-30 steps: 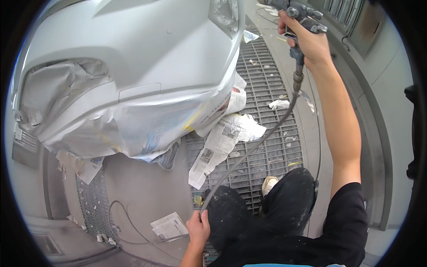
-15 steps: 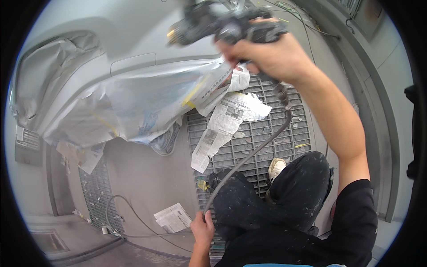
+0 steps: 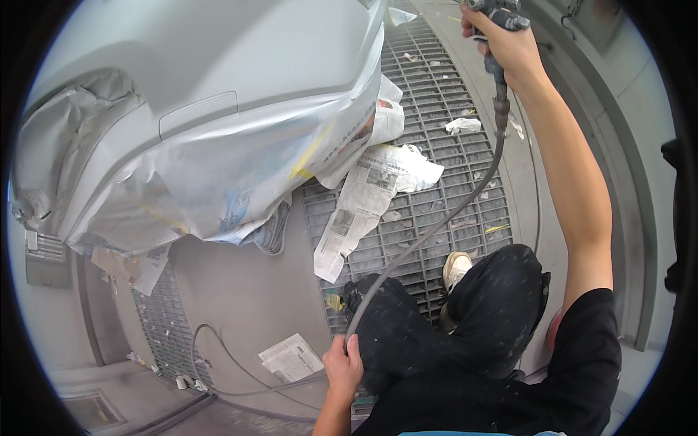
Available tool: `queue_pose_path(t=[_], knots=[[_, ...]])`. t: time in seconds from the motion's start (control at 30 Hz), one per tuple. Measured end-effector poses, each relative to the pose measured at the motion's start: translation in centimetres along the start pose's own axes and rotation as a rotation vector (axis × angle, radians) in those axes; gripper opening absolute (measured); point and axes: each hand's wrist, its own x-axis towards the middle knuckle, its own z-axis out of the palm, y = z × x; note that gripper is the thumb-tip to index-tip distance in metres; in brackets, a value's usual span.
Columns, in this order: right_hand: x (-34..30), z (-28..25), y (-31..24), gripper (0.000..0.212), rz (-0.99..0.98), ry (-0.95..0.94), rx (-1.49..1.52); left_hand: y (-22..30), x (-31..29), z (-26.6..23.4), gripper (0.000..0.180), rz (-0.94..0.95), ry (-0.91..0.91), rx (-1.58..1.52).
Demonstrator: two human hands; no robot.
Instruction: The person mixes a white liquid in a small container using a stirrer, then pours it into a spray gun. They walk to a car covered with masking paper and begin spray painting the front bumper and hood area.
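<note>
The right hand has swung the spray gun back up and away from the masked car bumper, its grip clamped on the handle. The left hand keeps its grip closed on the grey air hose, low by the knee. The bumper's upper panel is pale and bare, plastic sheeting and newspaper below.

No packages, signs or screens show; the only printed matter is newspaper, grey-white sheets hanging from the masked car bumper onto the floor grate below it, and one folded sheet lying well below the bumper
</note>
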Motion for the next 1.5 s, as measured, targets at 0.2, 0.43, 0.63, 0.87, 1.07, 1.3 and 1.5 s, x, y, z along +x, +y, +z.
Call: queue_pose_path(t=[0.2,0.43,0.63,0.87,1.07,1.3,1.5], knots=[[-11.0,2.1,-1.3,0.017,-0.071,-0.431,0.124,-5.4,-3.1,-2.8,0.031,-0.100,-0.077,0.147],[-12.6,3.3,1.1,0.019,0.098,-0.750,0.019,-5.6,-3.4,-2.4,0.034,-0.067,-0.083,0.224],[-2.6,-1.3,4.6,0.019,0.062,-0.395,-0.132,-0.3,0.7,2.1,0.035,-0.045,-0.090,0.164],[9.4,-6.7,7.9,0.021,-0.088,-0.198,-0.085,5.3,4.2,5.7,0.031,0.019,-0.087,0.145],[6.2,-3.8,14.1,0.019,0.013,-0.067,0.130,4.3,3.1,4.3,0.029,-0.033,-0.028,0.252],[-7.9,-0.4,19.1,0.014,0.177,-0.792,0.493,1.1,-0.6,0.6,0.031,-0.123,-0.042,0.447],[-3.6,0.4,24.3,0.017,0.218,-0.470,0.473,2.7,-0.6,2.2,0.034,-0.156,0.004,0.465]])
